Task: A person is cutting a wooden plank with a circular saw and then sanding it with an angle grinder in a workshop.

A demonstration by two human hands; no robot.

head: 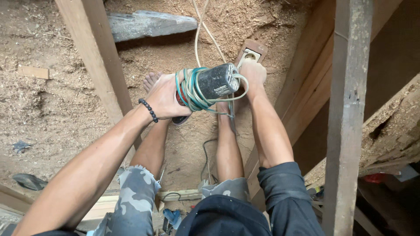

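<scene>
Presently: left hand [164, 97] closed around power tool [213, 81] wound in green cord [190, 92], frame centre. Right hand [253, 73], at 1 o'clock, fingers pinching plug at socket strip [251, 53]. Best grip plug body, not cord.

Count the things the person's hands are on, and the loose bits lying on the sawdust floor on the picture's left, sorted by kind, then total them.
Power tool wrapped in green cord, held by the left hand: 1
Socket strip, at the right hand: 1
Grey plank: 1
Small wood offcut: 1
Dark sandal: 1
Total: 5
</scene>
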